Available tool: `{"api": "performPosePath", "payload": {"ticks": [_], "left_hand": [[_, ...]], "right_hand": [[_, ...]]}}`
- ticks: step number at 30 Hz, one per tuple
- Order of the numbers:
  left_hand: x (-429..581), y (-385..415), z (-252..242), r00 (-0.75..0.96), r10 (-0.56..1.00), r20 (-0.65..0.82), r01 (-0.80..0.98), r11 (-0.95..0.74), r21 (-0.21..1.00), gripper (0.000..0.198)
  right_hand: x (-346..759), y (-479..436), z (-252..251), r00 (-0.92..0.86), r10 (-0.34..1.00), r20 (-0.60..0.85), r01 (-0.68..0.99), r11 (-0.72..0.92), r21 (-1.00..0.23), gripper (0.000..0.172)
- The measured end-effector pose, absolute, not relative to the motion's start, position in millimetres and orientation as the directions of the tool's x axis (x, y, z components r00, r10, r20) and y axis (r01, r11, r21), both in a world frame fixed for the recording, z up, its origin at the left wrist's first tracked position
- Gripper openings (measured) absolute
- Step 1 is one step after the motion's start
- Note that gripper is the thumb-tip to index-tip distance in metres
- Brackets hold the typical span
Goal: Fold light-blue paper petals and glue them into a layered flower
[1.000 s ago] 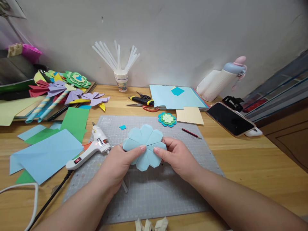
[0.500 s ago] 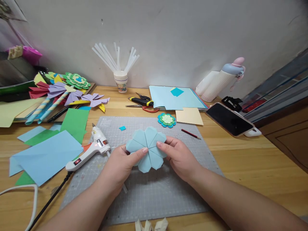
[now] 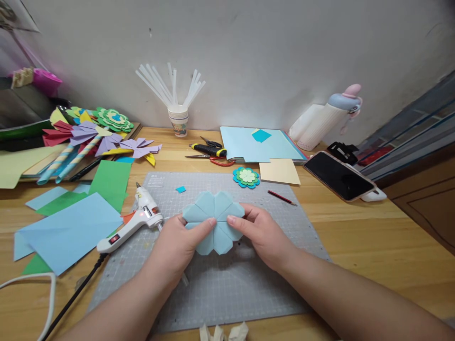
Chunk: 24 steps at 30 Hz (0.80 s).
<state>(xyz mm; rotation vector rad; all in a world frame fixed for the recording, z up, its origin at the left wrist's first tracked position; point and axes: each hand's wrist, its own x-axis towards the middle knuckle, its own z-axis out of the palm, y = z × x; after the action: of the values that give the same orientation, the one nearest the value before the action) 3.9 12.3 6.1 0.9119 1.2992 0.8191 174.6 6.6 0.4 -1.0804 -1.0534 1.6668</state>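
Note:
A light blue paper flower (image 3: 222,204) with several creased petals is held up over the grey cutting mat (image 3: 227,298). My left hand (image 3: 183,234) pinches its left side, thumb on the face near the centre and fingers hidden behind. On the right side my right hand (image 3: 265,232) grips it likewise, its thumb pressed beside the centre. Beyond the flower, a smaller layered flower in blue, green and pale green (image 3: 246,177) lies at the mat's far edge. A small blue paper scrap (image 3: 181,189) is left of it, and a pencil (image 3: 282,197) to its right.
Left of my left hand lies a white glue gun (image 3: 133,222) with a black cord, beside blue and green paper sheets (image 3: 73,227). Finished paper flowers (image 3: 112,118) pile up behind. A cup of white sticks (image 3: 178,121), scissors (image 3: 202,156), a phone (image 3: 339,175) and a bottle (image 3: 327,116) stand or lie farther back.
The light blue flower has turned slightly in my hands, so its creases now run upright and level. Both hands keep hold of it; my right thumb sits a little lower and farther left.

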Motion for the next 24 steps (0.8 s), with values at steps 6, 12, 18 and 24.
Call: {"api": "performPosePath", "payload": {"ticks": [6, 12, 18, 24], "left_hand": [[6, 9, 8, 0.158, 0.896, -0.415, 0.101, 0.404, 0.909, 0.033], [3, 12, 5, -0.077, 0.99, -0.118, 0.22, 0.132, 0.967, 0.05], [3, 13, 1, -0.178, 0.983, -0.039, 0.368, 0.104, 0.924, 0.041], [4, 10, -1, -0.141, 0.99, -0.021, 0.383, 0.075, 0.921, 0.037]], "right_hand": [[176, 7, 3, -0.182, 0.971, -0.154, -0.254, -0.198, -0.947, 0.034], [187, 27, -9, -0.116, 0.988, -0.103, -0.005, -0.105, -0.994, 0.032], [212, 63, -10, 0.059, 0.98, 0.188, 0.508, 0.133, -0.851, 0.046], [248, 91, 4, 0.035, 0.99, 0.135, 0.724, 0.068, -0.686, 0.024]]}}
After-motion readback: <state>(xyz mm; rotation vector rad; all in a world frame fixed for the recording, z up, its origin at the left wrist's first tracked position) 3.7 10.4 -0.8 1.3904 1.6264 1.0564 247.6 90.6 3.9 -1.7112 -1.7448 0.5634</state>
